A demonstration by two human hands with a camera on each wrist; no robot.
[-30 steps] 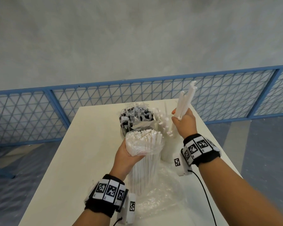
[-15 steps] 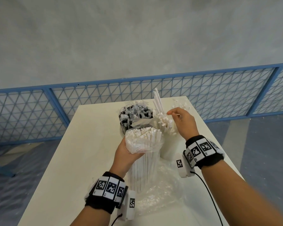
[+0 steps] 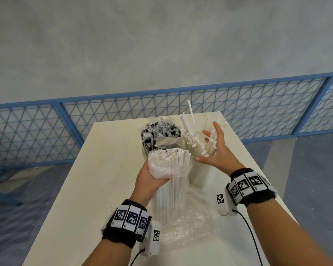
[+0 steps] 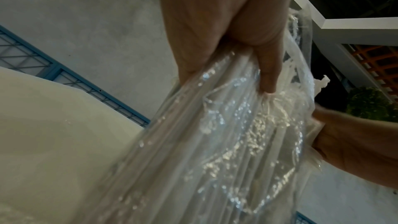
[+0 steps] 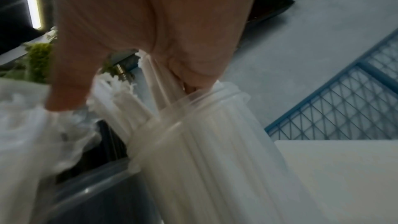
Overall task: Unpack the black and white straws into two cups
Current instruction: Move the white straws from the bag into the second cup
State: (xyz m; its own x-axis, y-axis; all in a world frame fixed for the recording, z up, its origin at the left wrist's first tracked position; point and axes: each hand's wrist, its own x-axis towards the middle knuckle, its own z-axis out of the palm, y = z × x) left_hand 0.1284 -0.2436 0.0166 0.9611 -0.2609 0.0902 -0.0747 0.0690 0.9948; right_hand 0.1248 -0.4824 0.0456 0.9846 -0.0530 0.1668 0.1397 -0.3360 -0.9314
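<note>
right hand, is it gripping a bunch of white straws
No, in the head view the right hand is spread open beside the white straws standing in the cup, its fingers straight and closed around nothing.

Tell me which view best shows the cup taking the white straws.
Right wrist: the clear cup fills the frame, rim and wall plain, white straws standing inside. The head view shows only a bit of its wall behind the bagged bundle. In the left wrist view I cannot make it out.

Under the left fingers (image 4: 267, 74) crinkles a glossy clear plastic bag (image 4: 237, 134) around matt paper-wrapped straws (image 3: 169, 156), above a smooth matt worktop (image 3: 108, 169); beside the right fingers (image 5: 71, 88), a translucent plastic cup (image 5: 215, 134).
</note>
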